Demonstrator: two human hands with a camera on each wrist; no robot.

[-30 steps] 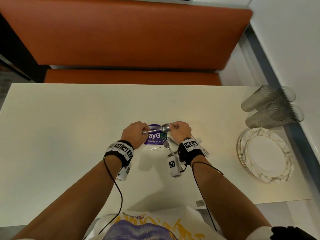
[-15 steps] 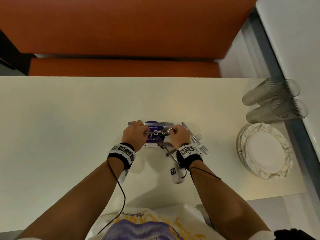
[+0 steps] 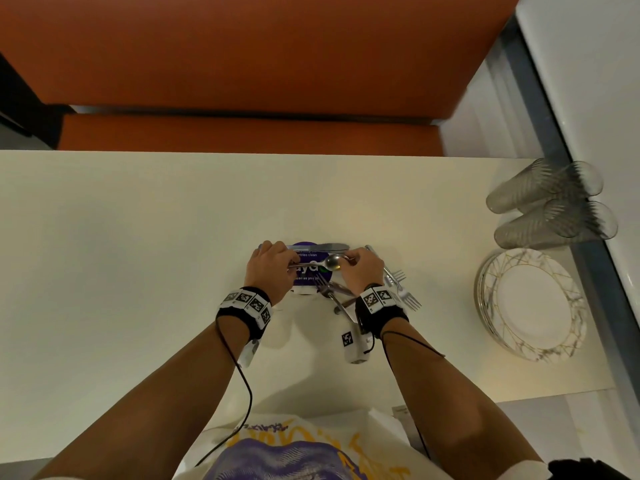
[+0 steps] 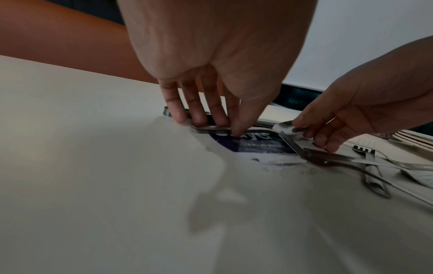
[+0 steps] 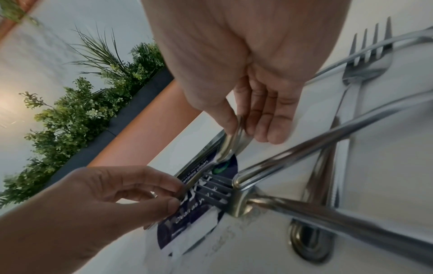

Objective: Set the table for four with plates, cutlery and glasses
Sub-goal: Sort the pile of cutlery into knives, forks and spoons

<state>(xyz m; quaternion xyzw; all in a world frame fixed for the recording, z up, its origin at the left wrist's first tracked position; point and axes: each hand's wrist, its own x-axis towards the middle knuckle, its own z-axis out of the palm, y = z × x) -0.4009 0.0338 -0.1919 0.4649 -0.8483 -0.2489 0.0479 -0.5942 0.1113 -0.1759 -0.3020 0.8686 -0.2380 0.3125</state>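
Note:
Both my hands hold one steel spoon (image 3: 333, 262) crosswise over a purple sticker (image 3: 306, 268) at the middle of the table. My left hand (image 3: 290, 264) pinches its handle (image 4: 211, 128). My right hand (image 3: 346, 259) pinches its bowl (image 5: 234, 140) between thumb and fingers. A knife (image 3: 320, 247) lies flat just beyond the hands. Several forks (image 3: 403, 289) and more cutlery (image 5: 328, 144) lie crossed under and right of my right wrist. A stack of plates (image 3: 530, 303) and several glasses (image 3: 547, 202) on their sides are at the right edge.
The cream table (image 3: 121, 254) runs wide and bare to the left. An orange bench (image 3: 242, 57) stands along its far side. A wall with a dark ledge (image 3: 588, 271) borders the table on the right, close to the plates and glasses.
A knife now lies just beyond my hands; it was not in sight a second ago. Both hands have kept the spoon over the sticker. My head has tilted further down.

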